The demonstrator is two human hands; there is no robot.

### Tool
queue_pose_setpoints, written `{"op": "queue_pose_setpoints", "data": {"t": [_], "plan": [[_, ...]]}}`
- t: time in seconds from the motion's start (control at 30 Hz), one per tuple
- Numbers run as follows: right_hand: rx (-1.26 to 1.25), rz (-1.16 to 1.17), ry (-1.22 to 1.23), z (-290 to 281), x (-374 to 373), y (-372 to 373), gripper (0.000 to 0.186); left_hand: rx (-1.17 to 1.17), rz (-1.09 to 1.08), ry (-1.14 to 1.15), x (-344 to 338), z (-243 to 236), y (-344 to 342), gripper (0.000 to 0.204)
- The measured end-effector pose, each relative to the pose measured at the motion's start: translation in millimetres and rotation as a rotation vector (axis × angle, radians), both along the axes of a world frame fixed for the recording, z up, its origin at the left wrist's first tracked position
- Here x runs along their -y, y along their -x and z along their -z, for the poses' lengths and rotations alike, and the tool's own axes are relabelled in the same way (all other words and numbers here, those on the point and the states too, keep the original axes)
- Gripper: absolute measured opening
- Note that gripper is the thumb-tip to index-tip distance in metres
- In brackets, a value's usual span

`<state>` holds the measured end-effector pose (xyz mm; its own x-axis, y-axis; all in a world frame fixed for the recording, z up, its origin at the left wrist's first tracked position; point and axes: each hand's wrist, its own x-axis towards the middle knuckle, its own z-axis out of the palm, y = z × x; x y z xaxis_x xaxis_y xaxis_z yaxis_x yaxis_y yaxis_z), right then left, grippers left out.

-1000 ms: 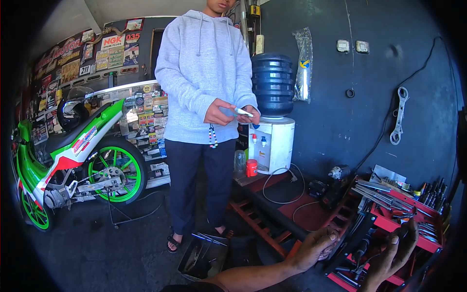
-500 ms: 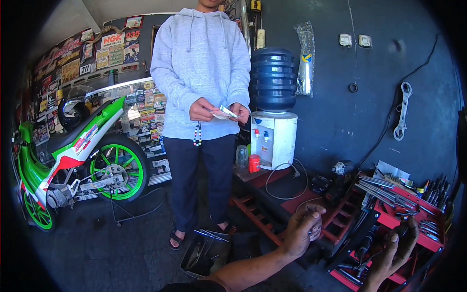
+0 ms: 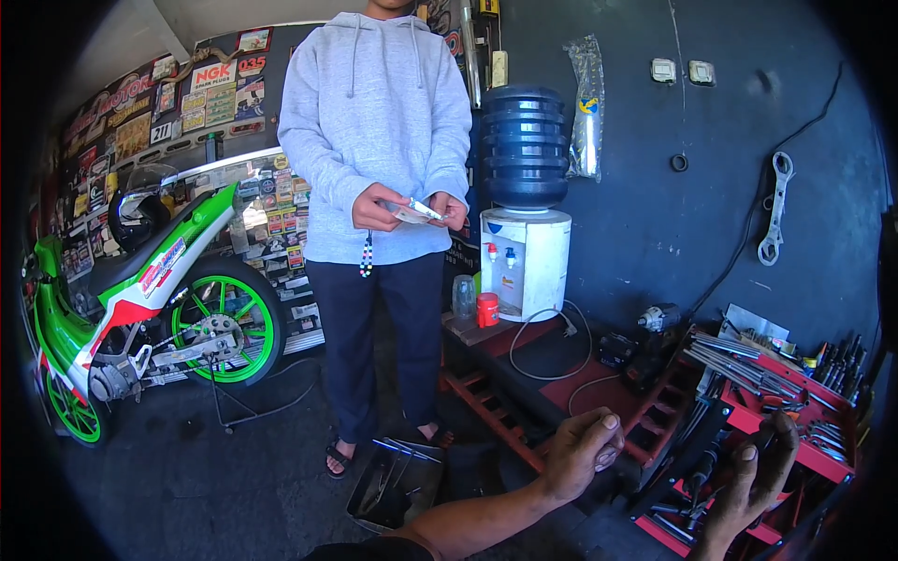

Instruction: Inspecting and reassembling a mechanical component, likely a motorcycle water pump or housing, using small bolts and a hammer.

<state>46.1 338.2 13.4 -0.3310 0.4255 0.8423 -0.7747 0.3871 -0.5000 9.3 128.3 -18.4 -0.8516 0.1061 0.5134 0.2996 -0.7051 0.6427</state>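
My left hand (image 3: 585, 453) is raised at the lower middle right, fingers curled closed; whether it holds something small is hidden. To its right, my right hand (image 3: 748, 486) is open, thumb and fingers apart, in front of a red tool trolley (image 3: 823, 449) full of wrenches and sockets. Beyond my hands stands a person in a grey hoodie (image 3: 369, 131), holding a flat, pale, paper-like item (image 3: 412, 210) in both hands, with a beaded string (image 3: 367, 257) hanging below. A black tray (image 3: 393, 491) with metal tools lies on the floor beside my left forearm.
A green-and-white motorbike (image 3: 140, 299) stands on the left. Behind the person are a water dispenser (image 3: 533, 271) with a blue bottle (image 3: 524, 150) and a low red motorbike lift (image 3: 496, 430) with a cable. An impact driver (image 3: 655, 341) sits by the trolley; a flat steel bar (image 3: 776, 210) hangs on the wall.
The person's hands have shifted slightly left and the pale item has been turned between their fingers. My left hand has moved up and a little left; the view has shifted slightly.
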Motion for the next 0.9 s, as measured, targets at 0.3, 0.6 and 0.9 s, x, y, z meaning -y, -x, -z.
{"op": "queue_pose_setpoints", "data": {"t": [0.3,0.6,0.9], "plan": [[0.101,-0.157,0.066,0.9,-2.2,-4.2,0.047,-0.012,-0.039,0.115,1.5,2.7,-2.4,0.029],[0.026,-0.081,0.033,-0.6,2.6,1.1,0.049,-0.026,-0.007,0.124,2.4,3.4,-2.5,0.030],[0.057,-0.111,0.028,-0.3,0.7,2.3,0.048,-0.030,-0.014,0.121,0.4,3.8,-4.5,0.030]]}}
